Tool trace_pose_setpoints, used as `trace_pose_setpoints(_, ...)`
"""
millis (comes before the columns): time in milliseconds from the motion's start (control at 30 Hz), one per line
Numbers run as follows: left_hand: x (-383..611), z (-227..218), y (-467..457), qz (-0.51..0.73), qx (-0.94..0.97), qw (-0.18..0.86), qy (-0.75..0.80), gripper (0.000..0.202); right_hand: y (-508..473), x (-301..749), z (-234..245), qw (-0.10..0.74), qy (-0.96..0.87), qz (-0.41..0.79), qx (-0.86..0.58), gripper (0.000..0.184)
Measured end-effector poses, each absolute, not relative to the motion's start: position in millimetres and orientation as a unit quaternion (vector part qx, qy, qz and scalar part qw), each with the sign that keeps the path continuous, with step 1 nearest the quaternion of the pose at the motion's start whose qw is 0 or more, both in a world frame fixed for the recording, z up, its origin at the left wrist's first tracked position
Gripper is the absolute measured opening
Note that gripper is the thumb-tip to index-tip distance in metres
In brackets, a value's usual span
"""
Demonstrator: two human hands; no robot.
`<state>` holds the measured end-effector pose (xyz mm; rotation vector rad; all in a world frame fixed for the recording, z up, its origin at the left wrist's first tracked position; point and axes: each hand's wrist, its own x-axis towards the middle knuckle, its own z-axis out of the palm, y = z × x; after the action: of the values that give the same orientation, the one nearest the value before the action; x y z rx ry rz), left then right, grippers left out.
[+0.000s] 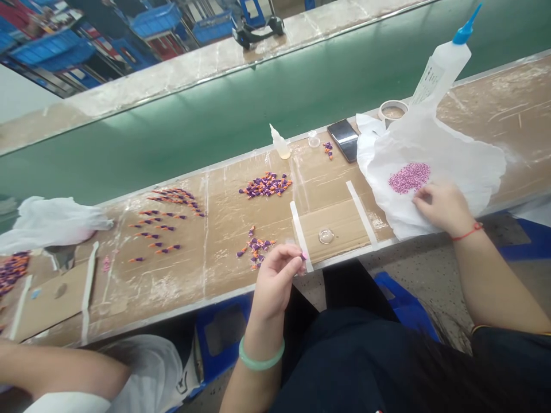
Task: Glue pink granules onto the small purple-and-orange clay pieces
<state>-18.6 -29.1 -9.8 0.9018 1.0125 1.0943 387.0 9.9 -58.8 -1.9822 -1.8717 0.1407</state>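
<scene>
My left hand (pixel 278 275) is raised just above the bench's front edge, fingers pinched on a tiny purple-and-pink piece (pixel 303 256). My right hand (pixel 441 205) rests curled on a white plastic sheet (pixel 451 158), its fingertips closed at the edge of a heap of small pink beads (pixel 409 176). What those fingertips hold is too small to make out. A loose cluster of purple-and-orange pieces (pixel 255 248) lies on the cardboard just beyond my left hand. A second, larger pile (pixel 266 184) sits farther back.
Rows of finished purple-orange pieces (pixel 166 221) lie to the left. A small glue bottle (pixel 279 142), a phone (pixel 345 139), a cup (pixel 392 110), a large blue-capped squeeze bottle (pixel 443 63) and a clear dish (pixel 326 235) stand on the bench. Another person's arm (pixel 60 370) is at lower left.
</scene>
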Motion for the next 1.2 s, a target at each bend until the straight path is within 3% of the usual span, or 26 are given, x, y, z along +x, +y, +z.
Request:
trace_pose_setpoints(200, -18, -12, -31, 0.481, 0.394, 0.644, 0.447, 0.027, 11, 382, -62, 0.213, -0.690, 0.019, -0.692, 0.015)
trace_pose_setpoints(367, -17, -10, -33, 0.469, 0.415, 0.637, 0.450, 0.024, -3, 369, -39, 0.278, -0.710, 0.009, -0.647, 0.014)
trace_pose_setpoints(600, 31, 26, -21, 0.375, 0.585, 0.613, 0.377, 0.022, -27, 297, 26, 0.366, -0.831, 0.097, -0.407, 0.009)
trace_pose_setpoints(1000, 52, 31, -14, 0.358, 0.572, 0.648, 0.354, 0.031, -22, 254, 51, 0.304, -0.898, 0.050, -0.314, 0.014)
trace_pose_setpoints(1200, 55, 27, -12, 0.355, 0.517, 0.695, 0.351, 0.038, -24, 248, 52, 0.335, -0.873, 0.088, -0.343, 0.015)
